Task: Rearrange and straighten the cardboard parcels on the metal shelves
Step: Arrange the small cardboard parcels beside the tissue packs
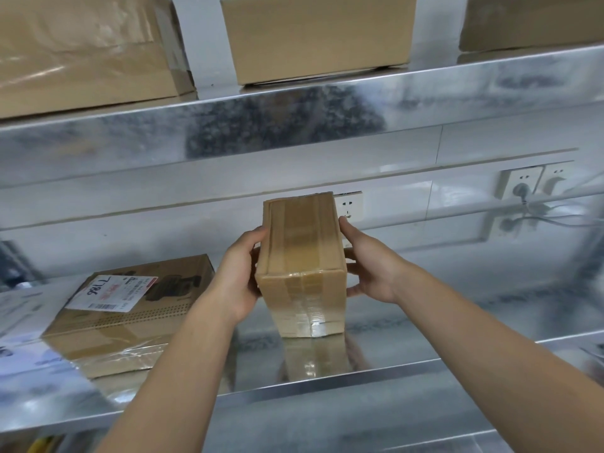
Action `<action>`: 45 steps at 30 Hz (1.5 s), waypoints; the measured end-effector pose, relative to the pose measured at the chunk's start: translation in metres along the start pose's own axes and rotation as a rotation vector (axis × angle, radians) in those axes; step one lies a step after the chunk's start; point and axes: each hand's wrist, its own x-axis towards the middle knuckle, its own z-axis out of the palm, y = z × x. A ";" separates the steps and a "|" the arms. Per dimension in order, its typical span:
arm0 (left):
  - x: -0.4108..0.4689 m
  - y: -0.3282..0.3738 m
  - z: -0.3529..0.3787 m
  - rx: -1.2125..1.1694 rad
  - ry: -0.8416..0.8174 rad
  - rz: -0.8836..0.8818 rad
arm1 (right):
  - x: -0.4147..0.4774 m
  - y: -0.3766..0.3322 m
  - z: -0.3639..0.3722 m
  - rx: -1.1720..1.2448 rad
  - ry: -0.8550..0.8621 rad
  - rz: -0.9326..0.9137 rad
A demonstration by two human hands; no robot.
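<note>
The tall box (pixel 304 256) stands up between the left hand (pixel 238 276) and right hand (pixel 372 269), which both hold its sides.

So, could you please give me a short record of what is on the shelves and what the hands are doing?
held box: taped box, upright on the lower shelf
left hand: grips its left side
right hand: grips its right side
beside it: labelled box, lying flat to the left
upper shelf: three boxes, spaced apart
wall: sockets, a grey plug in one
</note>
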 end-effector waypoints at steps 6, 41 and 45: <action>0.001 -0.004 -0.008 -0.081 -0.009 0.040 | -0.006 0.001 0.000 0.087 -0.030 -0.091; 0.007 -0.037 -0.002 -0.193 0.136 0.042 | 0.001 0.029 0.026 0.318 -0.030 -0.177; 0.007 -0.037 -0.004 -0.215 0.103 0.004 | 0.001 0.029 0.027 0.321 -0.056 -0.173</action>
